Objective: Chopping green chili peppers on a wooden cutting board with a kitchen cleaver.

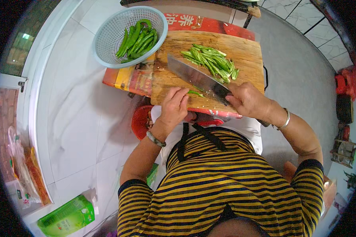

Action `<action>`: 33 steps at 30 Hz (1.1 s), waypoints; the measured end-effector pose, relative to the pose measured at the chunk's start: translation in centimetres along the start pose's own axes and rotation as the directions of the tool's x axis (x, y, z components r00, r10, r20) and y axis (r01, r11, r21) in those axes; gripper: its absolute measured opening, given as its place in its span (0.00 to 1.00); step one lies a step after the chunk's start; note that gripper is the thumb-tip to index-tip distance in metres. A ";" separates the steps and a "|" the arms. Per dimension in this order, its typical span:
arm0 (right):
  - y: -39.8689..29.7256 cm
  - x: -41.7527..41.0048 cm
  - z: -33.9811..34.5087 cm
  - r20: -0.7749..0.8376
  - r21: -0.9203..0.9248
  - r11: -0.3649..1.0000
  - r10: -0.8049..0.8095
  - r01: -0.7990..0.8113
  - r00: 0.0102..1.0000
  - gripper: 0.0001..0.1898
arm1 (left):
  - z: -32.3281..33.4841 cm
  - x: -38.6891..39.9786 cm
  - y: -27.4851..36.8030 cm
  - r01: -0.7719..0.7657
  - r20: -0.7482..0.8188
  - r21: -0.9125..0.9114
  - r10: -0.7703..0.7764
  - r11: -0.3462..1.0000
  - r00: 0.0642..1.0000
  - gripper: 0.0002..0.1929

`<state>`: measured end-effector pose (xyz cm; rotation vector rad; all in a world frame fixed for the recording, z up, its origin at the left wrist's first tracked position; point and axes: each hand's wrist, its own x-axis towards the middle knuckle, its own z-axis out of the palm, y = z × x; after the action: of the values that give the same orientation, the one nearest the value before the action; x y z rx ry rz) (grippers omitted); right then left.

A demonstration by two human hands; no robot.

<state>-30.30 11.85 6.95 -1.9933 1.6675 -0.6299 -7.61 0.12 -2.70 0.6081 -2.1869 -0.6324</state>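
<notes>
My right hand (247, 99) grips the handle of a cleaver (195, 75), whose broad blade slants up and left across the wooden cutting board (172, 47). At the board's near edge my left hand (175, 103) presses its fingertips on a thin piece of green pepper (195, 93). The blade lies just beyond that piece; whether they touch I cannot tell. Behind the blade lies a heap of sliced green peppers (212, 60). A pale blue plastic colander (99, 47) at the far left holds several whole green peppers (139, 40).
Printed red cardboard (178, 25) lies beneath the board. A red basin (140, 121) is on the floor below its near left corner. Bagged goods (25, 174) lean at the left, and a green package (66, 216) lies at lower left. A dark frame (192, 3) spans the far edge.
</notes>
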 end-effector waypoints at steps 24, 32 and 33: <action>0.2 2.1 2.1 0.232 0.023 0.996 0.081 -0.089 0.969 0.09 | -0.6 -0.4 -0.1 -0.097 0.176 0.104 0.077 0.990 0.981 0.07; 0.2 1.7 0.6 -0.014 0.164 0.968 0.194 -0.189 0.981 0.10 | 0.1 1.9 -0.2 -0.022 0.043 0.076 0.019 0.997 0.999 0.09; 0.3 1.1 -0.1 -0.023 0.153 0.973 0.178 -0.173 0.984 0.10 | -0.1 2.8 -0.1 -0.004 -0.054 0.046 0.007 0.999 0.998 0.09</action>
<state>-30.43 10.68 6.94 -1.7166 1.7400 -0.7089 -9.18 -1.67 -1.14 0.6363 -2.1566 -0.5574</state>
